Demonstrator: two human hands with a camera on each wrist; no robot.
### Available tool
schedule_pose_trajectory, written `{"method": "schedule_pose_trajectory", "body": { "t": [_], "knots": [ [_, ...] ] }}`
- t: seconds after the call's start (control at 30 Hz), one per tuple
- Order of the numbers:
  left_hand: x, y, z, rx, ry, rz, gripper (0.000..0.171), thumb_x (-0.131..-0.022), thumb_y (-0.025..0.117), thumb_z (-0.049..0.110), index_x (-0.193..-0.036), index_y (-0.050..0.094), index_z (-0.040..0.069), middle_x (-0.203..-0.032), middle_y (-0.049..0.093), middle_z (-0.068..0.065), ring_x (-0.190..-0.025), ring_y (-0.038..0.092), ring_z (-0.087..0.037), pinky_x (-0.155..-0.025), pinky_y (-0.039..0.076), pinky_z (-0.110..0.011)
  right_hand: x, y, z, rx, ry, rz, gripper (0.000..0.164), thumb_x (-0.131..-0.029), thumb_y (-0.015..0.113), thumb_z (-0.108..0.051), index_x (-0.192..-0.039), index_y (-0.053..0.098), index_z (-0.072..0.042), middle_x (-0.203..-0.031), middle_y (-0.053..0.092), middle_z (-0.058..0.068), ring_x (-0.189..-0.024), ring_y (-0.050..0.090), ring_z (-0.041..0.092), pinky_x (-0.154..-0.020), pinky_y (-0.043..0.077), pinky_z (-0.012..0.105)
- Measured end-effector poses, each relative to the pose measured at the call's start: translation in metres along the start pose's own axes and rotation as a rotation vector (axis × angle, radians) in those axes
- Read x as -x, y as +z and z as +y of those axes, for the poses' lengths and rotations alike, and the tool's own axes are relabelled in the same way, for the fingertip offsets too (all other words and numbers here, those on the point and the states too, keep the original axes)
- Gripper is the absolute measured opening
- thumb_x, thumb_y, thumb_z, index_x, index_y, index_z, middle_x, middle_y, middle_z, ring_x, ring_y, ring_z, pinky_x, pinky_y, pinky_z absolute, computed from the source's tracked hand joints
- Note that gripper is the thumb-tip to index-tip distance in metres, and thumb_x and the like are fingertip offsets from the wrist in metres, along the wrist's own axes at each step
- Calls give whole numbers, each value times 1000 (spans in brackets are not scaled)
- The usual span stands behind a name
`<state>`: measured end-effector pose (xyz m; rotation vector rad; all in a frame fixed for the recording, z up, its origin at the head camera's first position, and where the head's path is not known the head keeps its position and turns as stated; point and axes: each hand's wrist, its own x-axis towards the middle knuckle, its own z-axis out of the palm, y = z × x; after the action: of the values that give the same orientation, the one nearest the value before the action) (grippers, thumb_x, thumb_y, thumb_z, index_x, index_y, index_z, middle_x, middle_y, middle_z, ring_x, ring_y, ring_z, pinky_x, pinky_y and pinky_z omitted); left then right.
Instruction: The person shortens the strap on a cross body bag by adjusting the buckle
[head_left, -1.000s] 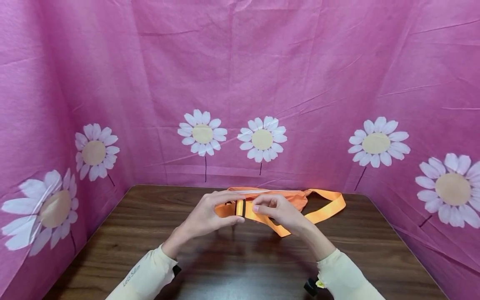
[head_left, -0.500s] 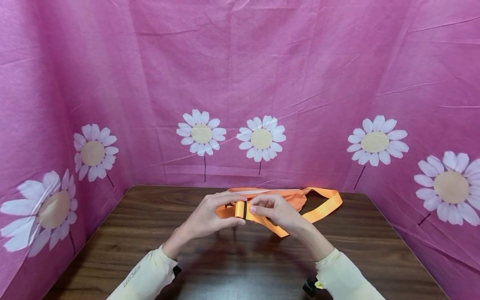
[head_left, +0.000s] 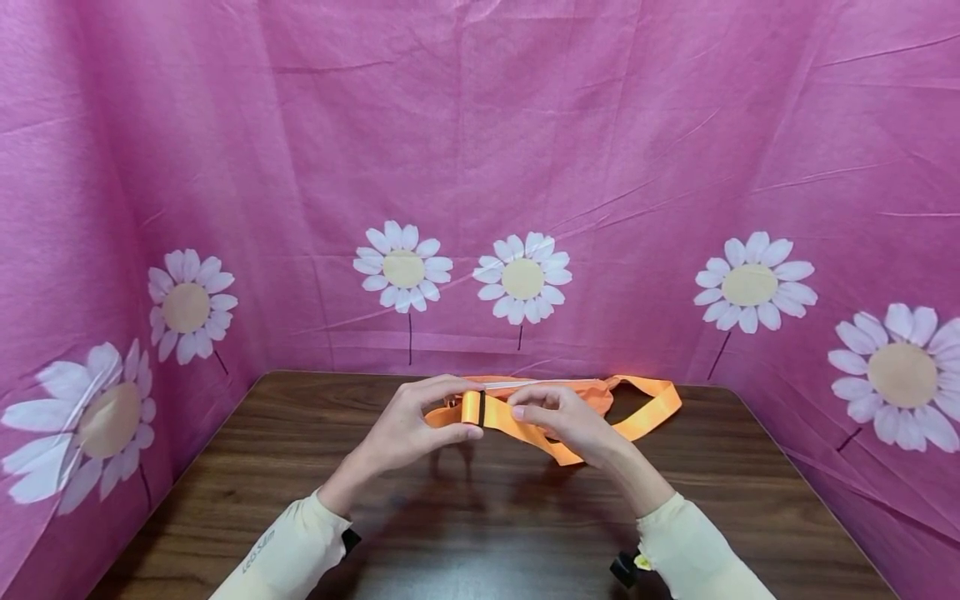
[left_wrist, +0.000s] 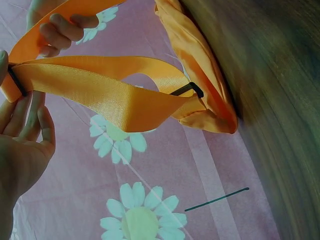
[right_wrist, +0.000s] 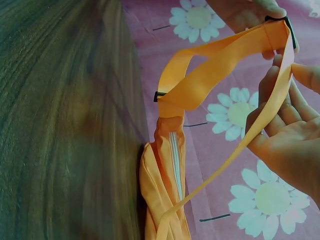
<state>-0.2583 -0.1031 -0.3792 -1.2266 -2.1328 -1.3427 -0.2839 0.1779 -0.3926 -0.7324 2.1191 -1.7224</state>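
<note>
1. L hand (head_left: 401, 425): fingers part-open, gripping blk slider (head_left: 482, 409), held above desk (head_left: 480, 521).
2. R hand (head_left: 573, 421): fingers nearly together, pinching orange strap (head_left: 501, 417) R of slider.
3. Pouch (head_left: 600, 392), attached: behind hands, on desk.
4. Handling (rec.): brace slider; feed strap flat, w/o twist.
5. Vs. 0.5 s ago: slider slightly higher, further L; gap to R fingers wider.

head: above table (head_left: 480, 533), forward-down | wrist cams: close, apparently rolled sideways, facing curtain (head_left: 465, 125) | shared: strap (left_wrist: 85, 85)
</note>
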Motion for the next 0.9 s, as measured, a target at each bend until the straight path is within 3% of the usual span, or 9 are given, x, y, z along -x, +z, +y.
{"method": "schedule_pose_trajectory", "body": {
  "t": [0.2,0.37,0.47,0.6,0.9],
  "knots": [
    [1,3,1,39,-22,-11,52,-83,88,27,-130,69,13,-123,68,5,-110,64,-17,-92,53,-43,-1,3,2,-39,-54,-13,22,-98,70,-23,-114,72,-8,-95,56,8,-63,39,25,-54,32,37],
    [1,4,1,19,-32,-17,52,-83,88,31,-128,70,13,-118,69,8,-102,65,-16,-90,53,-40,-2,7,1,-76,-99,-33,20,-100,67,-18,-114,71,-4,-109,59,9,-88,51,20,-69,43,31],
    [1,5,1,-4,-35,-23,52,-83,87,34,-127,70,16,-114,69,9,-101,65,-15,-89,53,-35,-1,8,-1,-69,-102,-24,21,-100,67,-21,-111,71,-4,-104,58,9,-89,50,20,-72,44,31],
    [1,6,0,-25,-30,-35,50,-83,87,36,-128,69,21,-115,69,10,-102,65,-14,-90,53,-35,0,10,-4,-22,-101,4,21,-99,69,-25,-108,73,-6,-97,58,9,-86,50,22,-72,45,33],
    [1,8,-1,-56,2,-49,50,-84,86,34,-129,68,20,-116,68,9,-100,65,-13,-86,53,-33,2,15,-10,2,-132,18,18,-99,70,-23,-106,73,-7,-82,53,7,-74,47,20,-64,42,31]
  ]
}}
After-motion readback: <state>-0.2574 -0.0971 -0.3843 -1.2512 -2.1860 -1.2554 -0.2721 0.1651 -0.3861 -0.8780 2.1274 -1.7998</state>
